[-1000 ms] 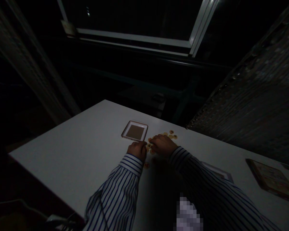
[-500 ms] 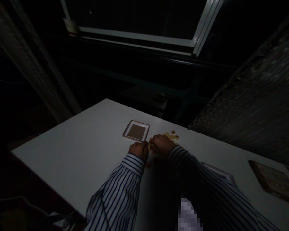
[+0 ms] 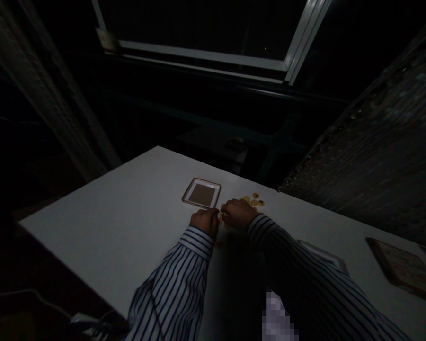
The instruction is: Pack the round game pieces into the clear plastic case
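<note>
Close together over the white table (image 3: 120,222), my left hand (image 3: 204,221) and my right hand (image 3: 239,213) almost meet at the fingertips. Both are closed in a pinch. A small pale-yellow round token (image 3: 220,216) shows between the fingertips, partly covered; its exact outline is hard to make out in the dim light. More yellow round tokens (image 3: 255,195), some with dark marks, lie scattered just beyond my right hand. A reddish token (image 3: 218,244) rests below the left wrist. Left of the tokens, a shallow square box tray (image 3: 188,193) lies open side up with a brown inner base.
On the right lie a pale-edged tray (image 3: 323,253), partly behind my right sleeve, and a brown-edged box with a printed face (image 3: 406,265). A textured curtain (image 3: 386,137) borders the table's right side. A white cable (image 3: 35,293) runs at lower left.
Both hands keep nearly the same pinch over the tokens. The whole view has shifted very slightly; nothing on the table has visibly moved.
</note>
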The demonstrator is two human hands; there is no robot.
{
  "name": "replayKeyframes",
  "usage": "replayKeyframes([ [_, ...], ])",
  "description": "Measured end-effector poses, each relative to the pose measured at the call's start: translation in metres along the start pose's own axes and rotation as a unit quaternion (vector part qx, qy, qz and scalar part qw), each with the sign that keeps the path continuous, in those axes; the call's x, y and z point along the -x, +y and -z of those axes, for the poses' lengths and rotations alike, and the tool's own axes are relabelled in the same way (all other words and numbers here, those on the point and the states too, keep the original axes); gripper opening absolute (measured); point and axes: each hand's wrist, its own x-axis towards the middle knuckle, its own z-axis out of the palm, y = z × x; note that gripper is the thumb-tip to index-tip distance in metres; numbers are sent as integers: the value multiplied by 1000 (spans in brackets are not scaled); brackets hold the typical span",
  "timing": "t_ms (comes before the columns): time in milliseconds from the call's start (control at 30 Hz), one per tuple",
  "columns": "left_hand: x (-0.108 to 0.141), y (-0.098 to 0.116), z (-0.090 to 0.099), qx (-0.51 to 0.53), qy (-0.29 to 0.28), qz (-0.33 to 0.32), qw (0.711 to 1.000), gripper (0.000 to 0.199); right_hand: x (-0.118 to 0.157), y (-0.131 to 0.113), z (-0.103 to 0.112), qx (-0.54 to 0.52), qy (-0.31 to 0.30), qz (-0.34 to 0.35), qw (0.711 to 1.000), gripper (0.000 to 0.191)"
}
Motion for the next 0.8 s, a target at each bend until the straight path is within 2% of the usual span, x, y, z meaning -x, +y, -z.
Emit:
replayKeyframes([
  [267,0,-1,-1,0,14,-10,1000,28,4,-5,8,14,15,-3,1000,24],
  [400,0,-2,-4,26,39,-12,999,28,8,-8,15,20,47,6,999,24],
  [600,0,-1,-6,154,96,20,983,29,15,-10,18,19,89,11,996,22],
  [800,1,1,-3,302,104,63,945,25,23,-11,22,15,124,23,992,22],
])
